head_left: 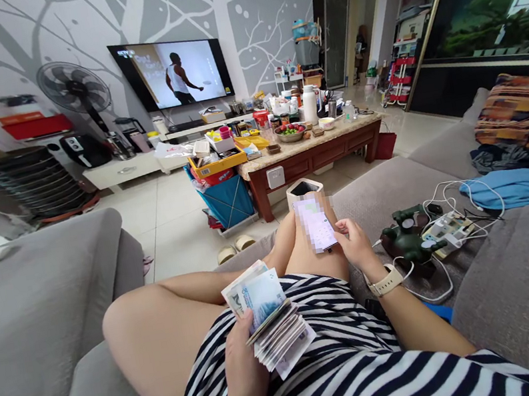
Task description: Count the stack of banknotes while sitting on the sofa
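My left hand grips a thick fanned stack of banknotes over my lap, against my striped clothing. My right hand, with a pale wristwatch on its wrist, rests on my knee and touches the right edge of a blurred phone that lies on my leg. I sit on a grey sofa with my bare legs crossed.
A green toy and a power strip with white cables lie on the sofa to my right, beside a blue cloth. Ahead stand a cluttered coffee table, a white bin, a TV, a fan.
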`<state>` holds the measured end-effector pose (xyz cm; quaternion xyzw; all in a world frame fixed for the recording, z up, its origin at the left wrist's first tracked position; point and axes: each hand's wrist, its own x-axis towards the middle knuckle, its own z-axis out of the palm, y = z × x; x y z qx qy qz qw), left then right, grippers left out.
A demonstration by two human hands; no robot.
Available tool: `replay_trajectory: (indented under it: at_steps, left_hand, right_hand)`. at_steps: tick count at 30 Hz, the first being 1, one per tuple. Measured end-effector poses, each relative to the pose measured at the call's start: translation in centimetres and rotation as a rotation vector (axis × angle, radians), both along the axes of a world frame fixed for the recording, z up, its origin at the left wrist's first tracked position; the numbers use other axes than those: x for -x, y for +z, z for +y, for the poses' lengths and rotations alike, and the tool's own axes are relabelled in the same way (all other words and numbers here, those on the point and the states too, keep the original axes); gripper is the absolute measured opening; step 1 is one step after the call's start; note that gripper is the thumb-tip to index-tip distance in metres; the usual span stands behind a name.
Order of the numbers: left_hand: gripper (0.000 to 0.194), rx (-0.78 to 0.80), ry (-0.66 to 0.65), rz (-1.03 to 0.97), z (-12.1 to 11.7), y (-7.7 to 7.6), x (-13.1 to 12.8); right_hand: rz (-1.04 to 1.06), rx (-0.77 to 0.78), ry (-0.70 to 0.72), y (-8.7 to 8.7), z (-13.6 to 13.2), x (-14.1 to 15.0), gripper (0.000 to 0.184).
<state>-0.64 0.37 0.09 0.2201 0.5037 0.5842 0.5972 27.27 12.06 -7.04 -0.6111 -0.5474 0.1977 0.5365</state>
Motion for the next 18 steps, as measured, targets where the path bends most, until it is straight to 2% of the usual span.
replay_trajectory:
  at_steps: [5,8,12,18]
  left_hand:
    - [0.022,0.0,-0.001,0.032,-0.1,-0.1,0.1]
    - [0.022,-0.007,-0.023,0.003,-0.2,-0.2,0.1]
    - [0.02,0.008,0.01,-0.011,-0.2,-0.3,0.1]
    - [0.021,0.008,-0.021,-0.023,-0.2,-0.1,-0.1]
  right_hand:
    - [-0.368,-0.099,0.048,1.1,-1.5,0.1,0.024]
    - [-0.517,-0.114,0.105,1.7,-2.1,0.7,0.025]
    - [-0.62,-0.119,0.179,1.8,-2.4,1.4,0.024]
    - [-0.662,-0.067,0.136,1.2,-2.2,1.4,0.024]
